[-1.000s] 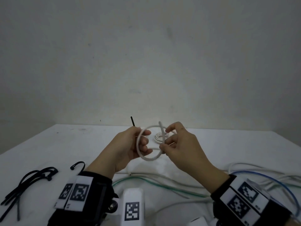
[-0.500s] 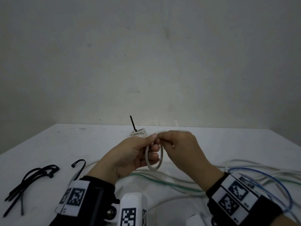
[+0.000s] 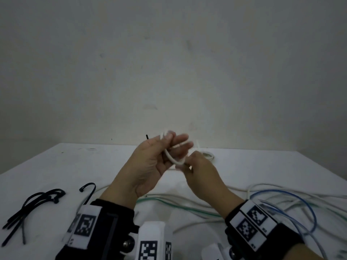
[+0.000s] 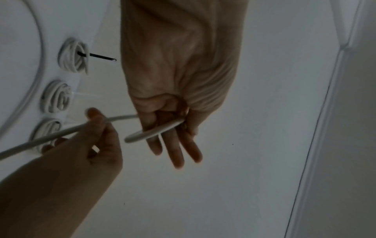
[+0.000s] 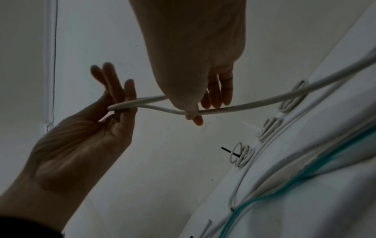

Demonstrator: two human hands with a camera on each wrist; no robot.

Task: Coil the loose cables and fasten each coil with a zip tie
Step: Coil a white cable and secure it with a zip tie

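L hand [image 3: 150, 166] pinches a loop of white cable [image 3: 173, 159] above the table [image 3: 56, 166], other fingers spread. R hand [image 3: 201, 171] pinches same cable. Three tied coils [image 4: 73, 56] sit behind; loose cables [image 3: 281, 199] right, black zip ties [image 3: 32, 205] left. Coil count approx., dim view.

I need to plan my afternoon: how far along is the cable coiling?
Done: three white coils lie tied on the table. In hand: the left hand holds a white cable loop while the right hand feeds it. Left: loose cables and spare black zip ties.
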